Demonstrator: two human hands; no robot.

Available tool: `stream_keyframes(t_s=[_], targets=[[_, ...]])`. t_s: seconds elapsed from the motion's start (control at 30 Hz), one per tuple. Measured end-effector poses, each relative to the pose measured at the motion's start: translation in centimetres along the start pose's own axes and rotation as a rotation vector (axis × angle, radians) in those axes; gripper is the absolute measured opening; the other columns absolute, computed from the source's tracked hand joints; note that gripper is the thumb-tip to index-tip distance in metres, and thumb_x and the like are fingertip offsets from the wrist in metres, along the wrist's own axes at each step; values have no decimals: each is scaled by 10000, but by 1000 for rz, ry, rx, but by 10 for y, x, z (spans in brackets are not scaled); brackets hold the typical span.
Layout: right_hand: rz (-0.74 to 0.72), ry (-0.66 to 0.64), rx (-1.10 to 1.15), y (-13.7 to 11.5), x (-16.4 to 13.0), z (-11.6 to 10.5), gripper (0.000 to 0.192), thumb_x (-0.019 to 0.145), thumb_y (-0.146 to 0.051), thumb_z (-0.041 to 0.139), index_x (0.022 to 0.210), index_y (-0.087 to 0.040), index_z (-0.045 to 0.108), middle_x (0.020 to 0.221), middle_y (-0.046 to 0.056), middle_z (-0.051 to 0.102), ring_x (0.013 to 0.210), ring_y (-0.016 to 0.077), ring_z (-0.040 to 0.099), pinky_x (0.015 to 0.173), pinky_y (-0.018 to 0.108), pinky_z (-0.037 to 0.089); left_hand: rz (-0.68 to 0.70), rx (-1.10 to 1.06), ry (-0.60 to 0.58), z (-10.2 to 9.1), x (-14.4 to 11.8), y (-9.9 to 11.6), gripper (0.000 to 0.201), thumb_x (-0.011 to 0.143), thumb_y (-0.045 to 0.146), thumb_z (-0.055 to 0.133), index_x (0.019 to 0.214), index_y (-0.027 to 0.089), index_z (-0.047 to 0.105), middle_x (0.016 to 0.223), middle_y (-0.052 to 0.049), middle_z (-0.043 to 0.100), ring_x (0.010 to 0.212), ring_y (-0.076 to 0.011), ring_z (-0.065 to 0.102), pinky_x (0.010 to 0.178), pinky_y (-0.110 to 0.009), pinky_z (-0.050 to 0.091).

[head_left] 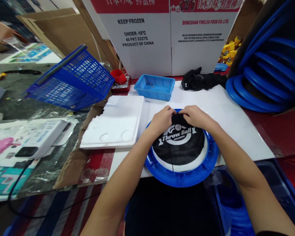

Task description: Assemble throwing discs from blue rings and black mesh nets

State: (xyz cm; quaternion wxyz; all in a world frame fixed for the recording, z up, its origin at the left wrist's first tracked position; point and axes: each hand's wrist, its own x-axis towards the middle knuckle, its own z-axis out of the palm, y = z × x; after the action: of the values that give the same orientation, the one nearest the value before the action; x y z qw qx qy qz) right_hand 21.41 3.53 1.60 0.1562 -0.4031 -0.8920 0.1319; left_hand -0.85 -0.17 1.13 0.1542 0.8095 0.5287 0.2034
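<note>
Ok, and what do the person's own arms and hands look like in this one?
The left hand and right hand are ungloved, with no rings visible. The left forearm and right forearm are bare, without watch or bracelet; a black sleeve edge shows at the lower right.

At the fingers (pixel 170 111), ring (pixel 179 180): blue; mesh disc (pixel 182 154): black, printed white with lettering and a ball emblem; band inside the ring (pixel 166 165): white. Beyond the fingers, tray (pixel 153 93): light blue; carton panels (pixel 147 60): white with red upper bands, black and red print. Left of the fingers, foam slab (pixel 115 126): white; basket (pixel 76 82): deep blue lattice; cup (pixel 118 77): red. Right of the fingers, stacked rings (pixel 265 80): blue. Below left of the fingers, cloth (pixel 64 211): red, white and navy stripes.
</note>
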Motion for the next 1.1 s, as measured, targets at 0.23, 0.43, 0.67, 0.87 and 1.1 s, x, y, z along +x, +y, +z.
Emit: stream_keyframes(t_s=[0.23, 0.43, 0.67, 0.87, 1.1], targets=[[78, -27, 189, 6, 4, -8, 394, 899, -120, 576, 1130, -209, 882, 907, 54, 821, 851, 220, 717, 882, 350, 526, 18, 202, -40, -3, 8, 4, 365, 1005, 81, 447, 1171, 164, 761, 1203, -168, 707, 1188, -342, 623, 970, -469, 562], [89, -74, 221, 11, 3, -11, 395, 882, -114, 582, 1137, -212, 868, 769, 5, 738, 740, 175, 633, 796, 308, 479, 111, 292, -43, 0, 10, -1, 383, 971, 57, 460, 1163, 143, 780, 1155, -179, 708, 1143, -344, 593, 1018, -491, 520], [29, -76, -99, -13, -7, -7, 428, 973, -102, 520, 1269, -239, 798, 1132, 120, 816, 977, 270, 729, 867, 367, 502, 135, 371, -12, 2, 9, 6, 369, 988, 89, 473, 1177, 129, 787, 1228, -223, 682, 1215, -387, 573, 966, -507, 495], [80, -90, -294, -24, -9, -6, 381, 1029, -183, 512, 1258, -244, 811, 1139, 159, 795, 897, 293, 733, 781, 392, 500, 127, 399, -41, 2, 9, 7, 351, 1023, 116, 451, 1175, 93, 766, 1259, -242, 671, 1219, -397, 581, 977, -512, 493], [-17, -78, 68, 13, -4, -8, 445, 978, -121, 548, 1288, -261, 836, 1217, 70, 841, 1144, 263, 741, 1056, 404, 541, 156, 332, -23, -24, -14, 27, 276, 1017, 135, 519, 1187, 144, 735, 1367, -215, 645, 1272, -398, 577, 1017, -530, 495]])
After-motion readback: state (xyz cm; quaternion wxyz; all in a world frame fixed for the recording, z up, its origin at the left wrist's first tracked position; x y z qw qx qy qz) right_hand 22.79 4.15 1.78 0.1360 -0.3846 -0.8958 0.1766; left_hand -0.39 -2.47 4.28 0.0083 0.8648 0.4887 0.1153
